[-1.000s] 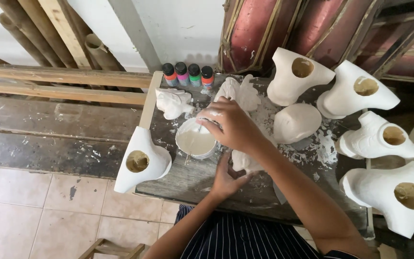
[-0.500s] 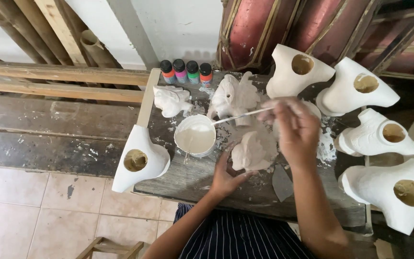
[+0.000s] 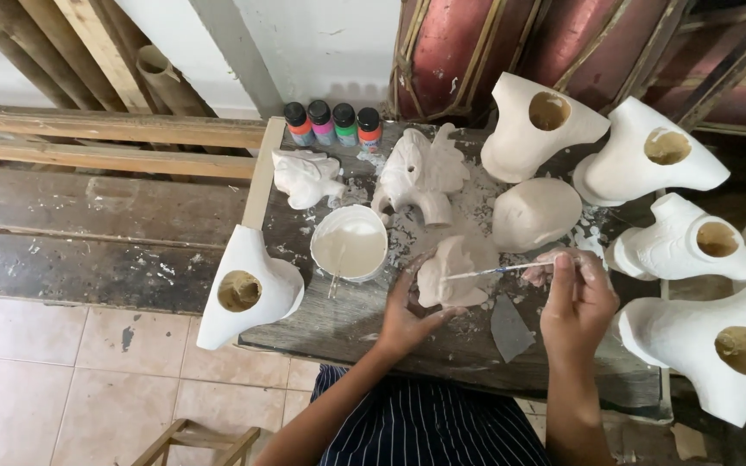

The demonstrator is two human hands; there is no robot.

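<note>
My left hand [image 3: 407, 312] steadies a small pale plaster figurine [image 3: 451, 274] on the paint-spattered work table [image 3: 373, 321]. My right hand [image 3: 576, 298] grips a thin paintbrush [image 3: 492, 271], whose tip touches the figurine. A round white bowl of white paint [image 3: 350, 242] stands just left of the figurine.
Hollow white plaster busts lie around the table: one at the left edge [image 3: 246, 289], several at the right [image 3: 699, 246]. A rounded plaster piece [image 3: 535, 213], two more figurines [image 3: 421, 173] and several small paint bottles [image 3: 332, 124] sit at the back. Wooden planks [image 3: 105, 138] lie left.
My right hand left the bowl, swung right with the brush and came down to the figurine. The left hand has stayed on the figurine.
</note>
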